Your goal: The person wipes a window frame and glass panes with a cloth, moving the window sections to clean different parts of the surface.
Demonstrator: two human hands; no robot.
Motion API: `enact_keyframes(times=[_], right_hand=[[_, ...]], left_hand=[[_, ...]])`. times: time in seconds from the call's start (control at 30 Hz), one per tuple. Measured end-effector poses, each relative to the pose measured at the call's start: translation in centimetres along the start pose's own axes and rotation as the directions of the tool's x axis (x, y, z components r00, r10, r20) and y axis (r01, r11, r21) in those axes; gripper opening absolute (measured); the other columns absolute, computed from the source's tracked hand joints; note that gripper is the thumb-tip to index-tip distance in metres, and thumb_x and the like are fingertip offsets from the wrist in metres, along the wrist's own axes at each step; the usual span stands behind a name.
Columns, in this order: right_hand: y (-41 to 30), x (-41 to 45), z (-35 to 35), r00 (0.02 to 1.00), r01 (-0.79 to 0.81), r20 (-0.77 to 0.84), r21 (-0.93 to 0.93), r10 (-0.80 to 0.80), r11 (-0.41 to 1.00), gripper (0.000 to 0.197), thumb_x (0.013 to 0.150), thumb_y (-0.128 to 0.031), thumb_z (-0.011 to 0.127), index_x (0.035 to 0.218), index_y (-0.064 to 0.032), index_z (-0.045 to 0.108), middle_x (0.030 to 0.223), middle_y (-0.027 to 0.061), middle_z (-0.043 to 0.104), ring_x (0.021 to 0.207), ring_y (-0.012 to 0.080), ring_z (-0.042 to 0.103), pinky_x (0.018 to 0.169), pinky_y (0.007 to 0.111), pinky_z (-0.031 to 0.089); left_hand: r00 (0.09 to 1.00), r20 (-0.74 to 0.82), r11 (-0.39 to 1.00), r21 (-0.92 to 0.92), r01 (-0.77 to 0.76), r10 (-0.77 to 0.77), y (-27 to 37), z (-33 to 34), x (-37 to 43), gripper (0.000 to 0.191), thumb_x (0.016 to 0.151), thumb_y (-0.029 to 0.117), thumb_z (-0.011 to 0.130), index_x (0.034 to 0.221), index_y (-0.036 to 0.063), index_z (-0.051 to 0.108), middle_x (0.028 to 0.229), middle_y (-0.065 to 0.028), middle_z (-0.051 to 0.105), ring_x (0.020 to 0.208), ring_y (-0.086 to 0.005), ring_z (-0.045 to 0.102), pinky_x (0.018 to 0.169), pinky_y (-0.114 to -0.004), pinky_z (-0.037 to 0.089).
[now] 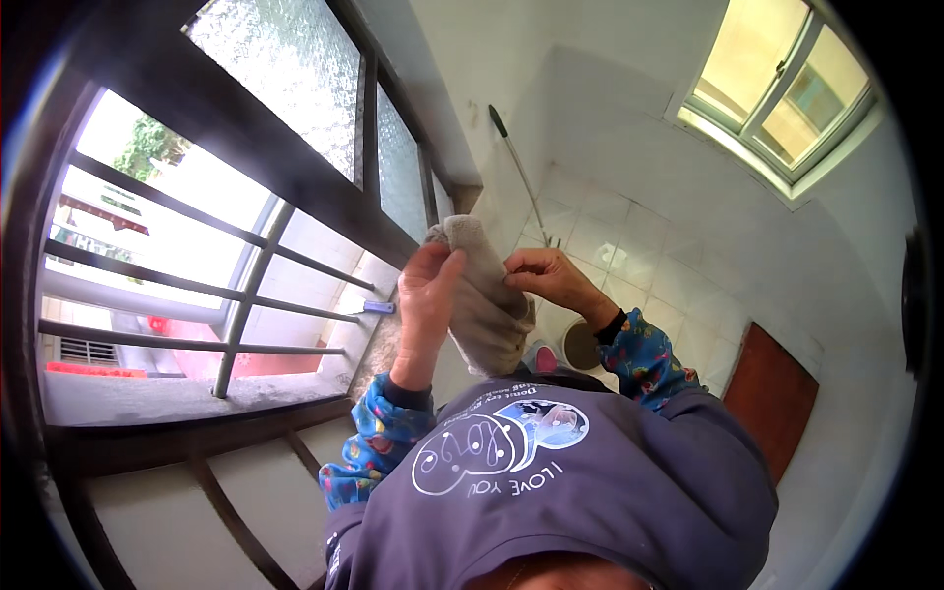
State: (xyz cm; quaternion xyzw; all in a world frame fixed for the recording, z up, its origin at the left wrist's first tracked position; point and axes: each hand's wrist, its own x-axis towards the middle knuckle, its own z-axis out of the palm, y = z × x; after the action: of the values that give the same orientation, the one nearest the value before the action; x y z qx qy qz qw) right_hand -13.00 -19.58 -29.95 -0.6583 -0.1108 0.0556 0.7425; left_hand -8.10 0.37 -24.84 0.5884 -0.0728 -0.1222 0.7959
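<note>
A folded grey-beige cloth [483, 310], which looks like a towel, hangs between my two hands in front of my chest. My left hand [431, 284] grips its upper edge with thumb and fingers, close to the window frame. At the cloth's right edge, my right hand [549, 279] pinches the fabric between thumb and forefinger. Patterned blue sleeve covers [649, 358] are on both forearms.
On the left is a dark-framed window with metal bars [247, 295]. A scraper with a blue handle [378, 307] lies on the sill. A green-tipped pole [520, 166] leans at the far wall. A bucket [582, 345] stands on the tiled floor, and a reddish-brown board [771, 398] is at right.
</note>
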Motion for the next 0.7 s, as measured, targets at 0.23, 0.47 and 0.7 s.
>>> enact_keyframes(times=[0.23, 0.47, 0.7], right_hand=[[-7.8, 4.5, -0.2, 0.932, 0.318, -0.291, 0.362, -0.218, 0.876, 0.007, 0.088, -0.010, 0.062, 0.091, -0.0037, 0.062, 0.086, -0.0034, 0.059, 0.085, 0.0042, 0.053, 0.074, 0.020, 0.043], [-10.2, 14.4, 4.7, 0.551, 0.757, -0.069, -0.378, -0.832, 0.532, 0.017, 0.081, -0.009, 0.067, 0.095, -0.0018, 0.061, 0.105, 0.0094, 0.058, 0.097, 0.0216, 0.057, 0.084, 0.031, 0.045], [-6.1, 21.7, 5.4, 0.462, 0.643, -0.160, -0.618, -0.873, 0.453, 0.019, 0.074, -0.017, 0.068, 0.085, -0.0033, 0.060, 0.102, 0.0116, 0.062, 0.093, 0.0322, 0.059, 0.078, 0.042, 0.047]], left_hand=[[0.923, -0.194, 0.837, 0.512, -0.194, 0.333, 3.5, -3.0, -3.2, 0.016, 0.088, 0.003, 0.060, 0.103, -0.0019, 0.056, 0.091, -0.0063, 0.065, 0.082, -0.0072, 0.059, 0.070, -0.019, 0.046], [0.909, -0.090, 0.711, 0.656, -0.254, 0.408, 8.4, -4.5, 1.3, 0.036, 0.082, -0.001, 0.062, 0.118, 0.0020, 0.055, 0.096, -0.0034, 0.060, 0.077, -0.0056, 0.053, 0.061, -0.019, 0.044], [0.925, -0.171, 0.838, 0.501, -0.214, 0.339, 7.1, -4.0, 1.3, 0.035, 0.082, -0.003, 0.062, 0.116, -0.0019, 0.055, 0.097, -0.0029, 0.063, 0.074, -0.0045, 0.055, 0.062, -0.018, 0.045]])
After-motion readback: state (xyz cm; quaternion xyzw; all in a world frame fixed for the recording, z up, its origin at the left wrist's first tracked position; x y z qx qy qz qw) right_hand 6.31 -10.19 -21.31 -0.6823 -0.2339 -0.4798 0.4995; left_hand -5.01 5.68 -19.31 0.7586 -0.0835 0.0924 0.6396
